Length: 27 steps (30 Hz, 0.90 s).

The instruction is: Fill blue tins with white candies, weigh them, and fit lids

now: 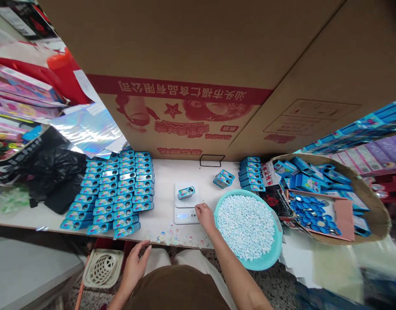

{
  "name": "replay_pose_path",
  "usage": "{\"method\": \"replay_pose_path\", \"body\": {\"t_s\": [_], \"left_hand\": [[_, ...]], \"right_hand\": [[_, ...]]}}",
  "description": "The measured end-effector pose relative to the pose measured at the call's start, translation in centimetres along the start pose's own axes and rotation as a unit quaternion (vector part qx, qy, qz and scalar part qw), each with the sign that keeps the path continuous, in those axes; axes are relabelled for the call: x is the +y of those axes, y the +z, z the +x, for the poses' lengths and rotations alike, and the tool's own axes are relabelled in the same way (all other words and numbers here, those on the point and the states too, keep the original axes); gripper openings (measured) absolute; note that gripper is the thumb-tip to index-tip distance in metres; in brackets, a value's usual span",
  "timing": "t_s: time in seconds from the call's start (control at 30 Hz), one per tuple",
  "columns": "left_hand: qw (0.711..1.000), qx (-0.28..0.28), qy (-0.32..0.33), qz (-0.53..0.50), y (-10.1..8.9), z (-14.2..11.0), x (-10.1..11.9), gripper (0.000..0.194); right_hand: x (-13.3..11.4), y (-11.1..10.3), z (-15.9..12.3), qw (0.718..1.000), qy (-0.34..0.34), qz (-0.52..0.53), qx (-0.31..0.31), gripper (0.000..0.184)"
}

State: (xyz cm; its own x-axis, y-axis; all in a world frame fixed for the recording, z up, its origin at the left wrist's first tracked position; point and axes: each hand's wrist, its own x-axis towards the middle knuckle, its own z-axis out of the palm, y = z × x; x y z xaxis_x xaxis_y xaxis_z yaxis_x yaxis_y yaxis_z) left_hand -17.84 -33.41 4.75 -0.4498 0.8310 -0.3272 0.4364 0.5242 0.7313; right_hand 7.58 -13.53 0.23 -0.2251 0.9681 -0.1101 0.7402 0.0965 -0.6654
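My left hand (135, 265), lower centre, is released; I can't tell my right hand's (205, 215) grip beside the scale (181, 216). I'd touch lightly.

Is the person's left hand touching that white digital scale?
Apart: the head view shows a visible stretch of white tabletop between the left hand and the digital scale.

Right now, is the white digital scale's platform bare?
No, a small blue box with a dark round opening lies on the platform of the white digital scale.
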Motion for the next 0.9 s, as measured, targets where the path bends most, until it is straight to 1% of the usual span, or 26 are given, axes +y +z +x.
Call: {"method": "replay_pose_path", "body": {"t_s": [0.13, 0.2, 0.23, 0.3, 0.37, 0.4, 0.43, 0.5, 0.6, 0.7, 0.8, 0.9], "left_hand": [[1.0, 0.009, 0.001, -0.005, 0.0, -0.3, 0.0, 0.042], [1.0, 0.01, -0.002, -0.005, 0.0, -0.4, -0.1, 0.041], [1.0, 0.009, -0.004, -0.005, 0.0, -0.5, -0.2, 0.041], [1.0, 0.007, -0.009, -0.007, 0.0, -0.5, -0.4, 0.041], [1.0, 0.004, -0.015, -0.01, -0.1, -0.6, -0.6, 0.042], [1.0, 0.003, -0.018, -0.009, -0.1, -0.6, -0.7, 0.042], [1.0, 0.001, -0.02, -0.008, -0.1, -0.5, -0.7, 0.043], [1.0, -0.002, -0.02, -0.001, -0.1, -0.4, -0.6, 0.043], [1.0, -0.005, -0.009, 0.007, 0.1, 0.0, -0.2, 0.044], [1.0, -0.012, 0.007, 0.006, 0.4, 0.6, 0.2, 0.044], [1.0, -0.009, 0.023, 0.017, 0.6, 1.0, 0.5, 0.044], [0.999, -0.011, 0.033, 0.031, 0.7, 1.3, 0.9, 0.043]], "right_hand": [[-0.1, 0.5, 0.2, 1.0, -0.004, -0.008, -0.019, 0.021], [-0.1, 0.1, 0.2, 1.0, -0.023, -0.006, -0.006, 0.022], [0.1, -0.4, 0.1, 0.999, -0.034, -0.003, 0.016, 0.022], [0.9, -1.9, -0.5, 0.995, -0.039, -0.005, 0.088, 0.023], [2.5, -3.8, -1.4, 0.986, -0.008, -0.027, 0.164, 0.026], [3.4, -4.7, -1.9, 0.981, 0.016, -0.044, 0.187, 0.027], [4.4, -5.6, -2.5, 0.978, 0.035, -0.063, 0.194, 0.029], [6.2, -6.8, -3.6, 0.977, 0.062, -0.089, 0.183, 0.031], [7.8, -7.4, -4.4, 0.984, 0.076, -0.088, 0.134, 0.029], [8.0, -7.3, -3.9, 0.988, 0.091, -0.08, 0.096, 0.024], [7.8, -7.3, -3.0, 0.986, 0.112, -0.087, 0.092, 0.021], [7.7, -7.7, -2.7, 0.985, 0.105, -0.111, 0.082, 0.02]]}}
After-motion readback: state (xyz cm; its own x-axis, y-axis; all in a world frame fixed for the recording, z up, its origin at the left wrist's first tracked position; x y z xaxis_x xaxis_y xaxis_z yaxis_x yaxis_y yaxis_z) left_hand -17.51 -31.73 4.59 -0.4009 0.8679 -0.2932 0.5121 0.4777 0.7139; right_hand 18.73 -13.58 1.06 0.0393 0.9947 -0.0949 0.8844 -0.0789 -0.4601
